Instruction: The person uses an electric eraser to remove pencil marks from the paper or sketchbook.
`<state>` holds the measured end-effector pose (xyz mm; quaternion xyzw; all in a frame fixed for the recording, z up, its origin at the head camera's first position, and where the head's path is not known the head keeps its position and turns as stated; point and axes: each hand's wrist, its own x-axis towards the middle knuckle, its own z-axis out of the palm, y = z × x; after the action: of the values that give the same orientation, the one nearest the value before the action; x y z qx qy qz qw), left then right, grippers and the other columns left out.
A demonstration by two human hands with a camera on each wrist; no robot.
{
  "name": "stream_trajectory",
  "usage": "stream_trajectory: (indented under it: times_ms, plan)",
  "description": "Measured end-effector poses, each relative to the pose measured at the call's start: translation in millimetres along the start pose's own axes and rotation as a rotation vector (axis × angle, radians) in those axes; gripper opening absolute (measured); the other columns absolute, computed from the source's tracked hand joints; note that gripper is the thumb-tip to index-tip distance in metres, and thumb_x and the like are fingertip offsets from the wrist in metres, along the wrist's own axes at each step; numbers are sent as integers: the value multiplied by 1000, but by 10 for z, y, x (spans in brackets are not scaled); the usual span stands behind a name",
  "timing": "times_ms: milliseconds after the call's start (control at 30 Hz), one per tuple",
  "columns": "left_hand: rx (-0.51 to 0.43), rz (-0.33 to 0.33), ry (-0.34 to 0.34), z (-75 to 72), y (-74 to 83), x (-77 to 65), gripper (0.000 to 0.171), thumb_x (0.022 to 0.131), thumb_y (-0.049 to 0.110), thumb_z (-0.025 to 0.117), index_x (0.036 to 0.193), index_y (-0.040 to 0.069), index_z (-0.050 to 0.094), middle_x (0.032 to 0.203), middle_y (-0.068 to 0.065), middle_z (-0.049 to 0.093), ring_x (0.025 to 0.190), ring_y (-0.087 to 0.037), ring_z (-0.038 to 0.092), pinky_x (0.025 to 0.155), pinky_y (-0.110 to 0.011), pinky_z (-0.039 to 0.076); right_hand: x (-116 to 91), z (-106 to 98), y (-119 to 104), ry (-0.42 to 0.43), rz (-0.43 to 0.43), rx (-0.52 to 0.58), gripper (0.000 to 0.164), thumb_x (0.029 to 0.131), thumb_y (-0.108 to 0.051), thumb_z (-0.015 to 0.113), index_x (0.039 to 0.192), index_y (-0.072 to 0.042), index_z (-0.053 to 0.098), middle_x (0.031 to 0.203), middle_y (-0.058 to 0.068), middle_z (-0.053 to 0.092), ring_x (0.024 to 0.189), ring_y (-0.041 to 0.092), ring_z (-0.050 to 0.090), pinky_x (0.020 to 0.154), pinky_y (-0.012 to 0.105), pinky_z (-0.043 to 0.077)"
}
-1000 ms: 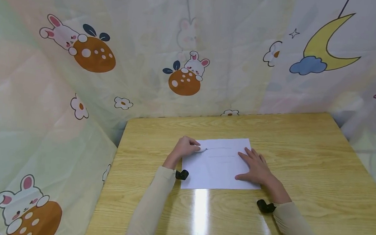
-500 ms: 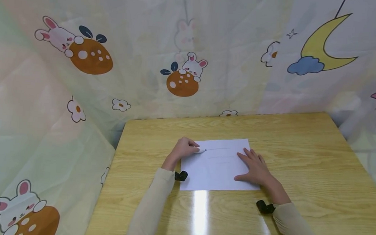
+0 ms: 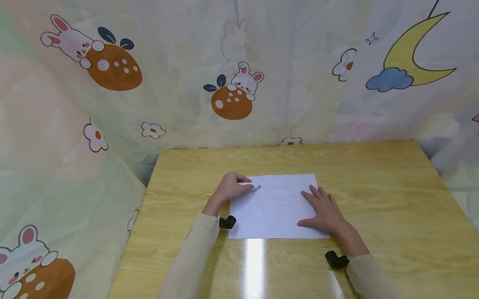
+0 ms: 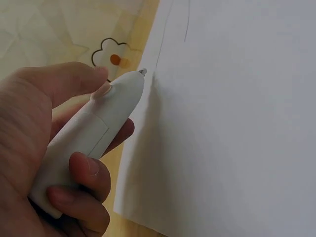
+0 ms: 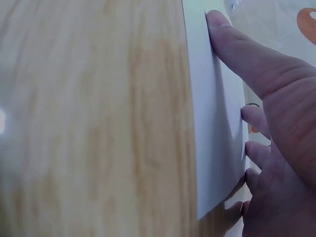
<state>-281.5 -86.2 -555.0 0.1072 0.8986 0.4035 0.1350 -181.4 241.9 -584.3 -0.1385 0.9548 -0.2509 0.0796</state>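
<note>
A sheet of white paper (image 3: 276, 216) lies on the wooden table with a few thin grey lines across its upper half. My left hand (image 3: 231, 187) is at its upper left edge, fingers curled round a chunky white pen-shaped tool (image 4: 106, 118) with a small metal tip. One digit lies near a raised button by that tip, close to the left end of the top line. Whether the tip touches the paper cannot be told. My right hand (image 3: 325, 212) rests spread on the sheet's right side; its thumb (image 5: 237, 44) presses on the paper in the right wrist view.
The wooden table (image 3: 384, 199) extends around the sheet, and light glares off its front. A printed cloth (image 3: 178, 72) with rabbits, flowers and a moon hangs behind and to the left. Each wrist carries a small black camera (image 3: 337, 259).
My left hand and the white tool have shifted very slightly left. The right hand stays in place on the paper. The head view has drifted a little.
</note>
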Motion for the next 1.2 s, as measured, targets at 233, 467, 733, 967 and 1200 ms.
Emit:
stream_trajectory:
  times_ms: [233, 467, 733, 967, 1200]
  plan:
    - [37, 55, 21, 13, 53, 31, 20, 87, 28, 74, 101, 14, 78, 103, -1, 71, 100, -17, 63, 82, -33, 50, 36, -6, 60, 7, 3, -9, 104, 68, -59, 80, 148, -7, 39, 156, 23, 18, 143, 45, 5, 108, 62, 1]
    - [52, 59, 10, 47, 77, 2, 19, 87, 26, 74, 100, 13, 79, 100, -1, 72, 98, -15, 64, 80, -32, 51, 32, 6, 80, 1, -1, -8, 105, 68, -62, 79, 148, -6, 40, 156, 24, 19, 142, 46, 6, 108, 63, 1]
    - [24, 69, -2, 13, 181, -44, 21, 87, 22, 72, 103, 9, 77, 107, -4, 70, 104, -21, 63, 85, -37, 50, 18, -2, 94, 11, -10, -1, 105, 68, -61, 79, 148, -6, 39, 156, 24, 19, 142, 46, 6, 108, 63, 2]
    - [48, 35, 2, 15, 198, -10, 22, 84, 22, 72, 101, 10, 78, 105, -3, 71, 99, -17, 63, 81, -34, 50, 5, -24, 95, 6, -9, -3, 106, 69, -61, 79, 149, -6, 38, 156, 24, 18, 142, 46, 5, 108, 63, 1]
    - [83, 15, 15, 35, 166, -27, 19, 84, 22, 73, 98, 11, 79, 103, -3, 71, 97, -15, 64, 80, -32, 51, 15, 4, 52, 4, -15, -2, 105, 69, -61, 78, 149, -6, 38, 156, 24, 18, 143, 45, 5, 108, 62, 1]
